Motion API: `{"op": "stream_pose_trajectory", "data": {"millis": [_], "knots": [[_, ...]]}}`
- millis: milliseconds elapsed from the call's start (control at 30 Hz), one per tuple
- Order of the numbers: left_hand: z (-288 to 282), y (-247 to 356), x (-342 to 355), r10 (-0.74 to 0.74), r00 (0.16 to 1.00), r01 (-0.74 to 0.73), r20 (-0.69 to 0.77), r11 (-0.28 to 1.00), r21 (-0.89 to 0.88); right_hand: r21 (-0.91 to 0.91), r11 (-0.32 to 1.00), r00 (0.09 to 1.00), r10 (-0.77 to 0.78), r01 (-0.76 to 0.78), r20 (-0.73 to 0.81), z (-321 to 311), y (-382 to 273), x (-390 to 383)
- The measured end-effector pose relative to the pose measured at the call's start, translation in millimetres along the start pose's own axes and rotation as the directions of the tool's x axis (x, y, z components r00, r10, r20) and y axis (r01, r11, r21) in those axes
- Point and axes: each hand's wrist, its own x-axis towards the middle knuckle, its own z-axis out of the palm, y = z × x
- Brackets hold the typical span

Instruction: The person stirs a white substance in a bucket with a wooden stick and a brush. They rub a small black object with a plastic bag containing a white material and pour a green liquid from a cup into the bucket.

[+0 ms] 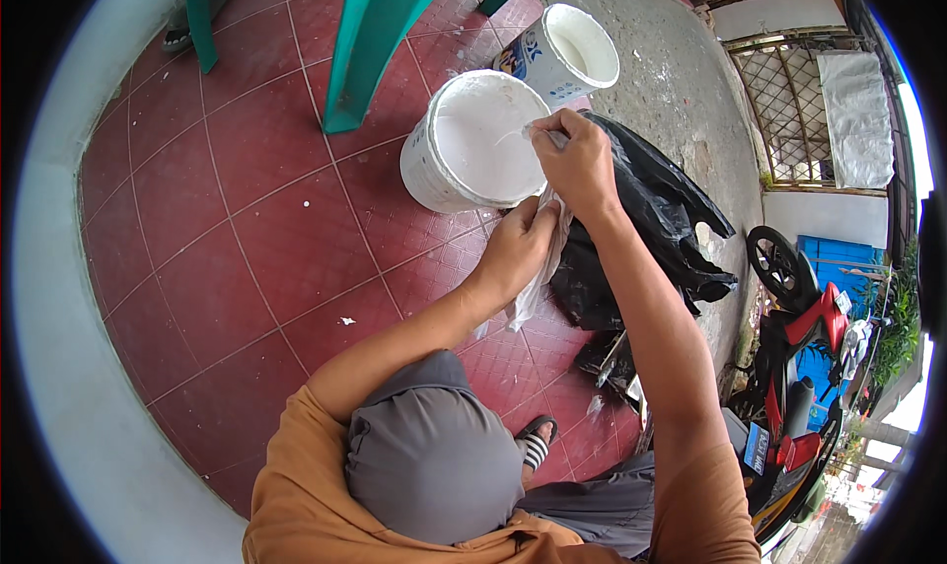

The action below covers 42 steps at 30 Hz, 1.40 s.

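Observation:
My right hand (574,165) pinches the upper end of a whitish, crumpled strip of thin material (533,293) beside the right rim of a white bucket (419,165) with pale contents. My left hand (518,239) grips the same strip lower down, its fingers curled round it, and the strip hangs below it. A second white bucket (602,61) with a printed side stands behind the first. A black plastic sheet (661,229) lies crumpled to the right of my hands, partly hidden by my right arm.
Green plastic chair legs (350,81) stand behind the bucket on red floor tiles (247,170). A concrete strip (651,71) runs along the right toward a lattice gate (789,110). A red and black motorbike (819,322) is parked at the right, before a blue panel (838,253).

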Motion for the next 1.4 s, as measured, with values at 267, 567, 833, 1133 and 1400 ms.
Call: {"op": "stream_pose_trajectory", "data": {"millis": [267, 567, 833, 1133, 1400], "knots": [[-2, -10, -1, -0.078, 0.997, 0.079, 0.015, 0.992, -0.101, 0.004, 0.999, 0.999, 0.046, -0.046, 0.016, 7, 8, -6], [-15, 10, -13, -0.241, 0.964, 0.264, 0.112, 0.921, -0.288, 0.000, 0.994, 0.966, 0.104, -0.107, 0.235, 13, 3, 1], [-27, 16, -6, -0.272, 0.930, 0.363, 0.246, 0.782, -0.506, -0.069, 0.997, 0.933, 0.066, -0.045, 0.355, 24, -3, 17], [-45, 9, 2, -0.264, 0.873, 0.464, 0.411, 0.709, -0.530, -0.180, 0.983, 0.720, 0.105, 0.028, 0.686, 52, 5, 31], [-59, 13, 3, -0.332, 0.811, 0.536, 0.482, 0.751, -0.384, 0.075, 0.997, 0.435, -0.069, 0.004, 0.898, 45, 4, 47]]}}
